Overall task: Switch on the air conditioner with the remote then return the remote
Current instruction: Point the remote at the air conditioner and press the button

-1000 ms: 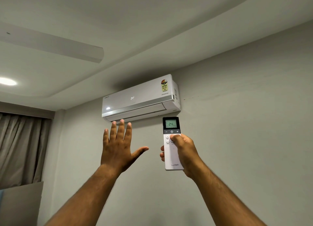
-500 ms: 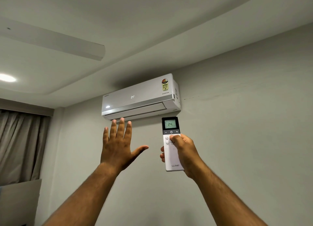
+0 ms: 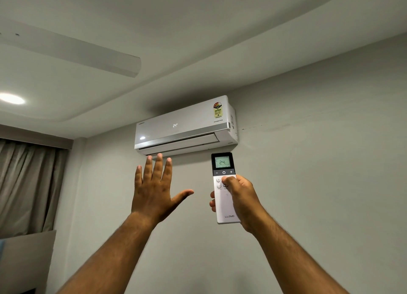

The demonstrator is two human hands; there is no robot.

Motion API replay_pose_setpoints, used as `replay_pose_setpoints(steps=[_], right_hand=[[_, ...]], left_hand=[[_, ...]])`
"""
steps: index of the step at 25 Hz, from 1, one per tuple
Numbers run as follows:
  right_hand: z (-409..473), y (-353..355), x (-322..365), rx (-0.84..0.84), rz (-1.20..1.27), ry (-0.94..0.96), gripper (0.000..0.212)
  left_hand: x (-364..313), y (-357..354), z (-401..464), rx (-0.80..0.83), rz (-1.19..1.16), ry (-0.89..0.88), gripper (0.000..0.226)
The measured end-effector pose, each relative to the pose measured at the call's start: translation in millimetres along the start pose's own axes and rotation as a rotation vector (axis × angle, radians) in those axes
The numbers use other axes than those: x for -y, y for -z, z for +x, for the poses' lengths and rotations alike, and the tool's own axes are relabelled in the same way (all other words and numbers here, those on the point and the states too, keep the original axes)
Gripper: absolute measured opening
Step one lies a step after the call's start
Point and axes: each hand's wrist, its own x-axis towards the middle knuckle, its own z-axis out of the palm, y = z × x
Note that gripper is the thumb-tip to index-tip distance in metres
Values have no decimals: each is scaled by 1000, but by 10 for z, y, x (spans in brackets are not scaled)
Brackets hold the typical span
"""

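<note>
A white air conditioner point(image 3: 185, 126) hangs high on the wall, its front panel showing 24 and its lower flap slightly ajar. My right hand point(image 3: 241, 196) grips a white remote point(image 3: 226, 214) upright below the unit's right end, thumb resting just under the power button; the remote's screen reads 24. My left hand point(image 3: 154, 190) is raised with fingers spread and palm toward the unit, fingertips just below its outlet, holding nothing.
A ceiling fan blade point(image 3: 88, 53) crosses the upper left. A round ceiling light point(image 3: 12, 98) glows at the left edge. Grey curtains point(image 3: 28, 183) hang at the left, with a pale panel point(image 3: 26, 260) below them. Bare wall fills the right.
Both hands and the remote hold almost the same pose; the view has only drifted slightly. The unit's display stays at 24.
</note>
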Motion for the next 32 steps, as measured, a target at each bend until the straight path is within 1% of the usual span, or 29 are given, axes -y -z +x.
replay_pose_setpoints(steps=[18, 32], right_hand=[[44, -35, -28, -12, -24, 11, 14], [78, -49, -135, -17, -21, -19, 13]], left_hand=[[55, -112, 7, -29, -17, 11, 107], [116, -242, -48, -58, -38, 25, 106]])
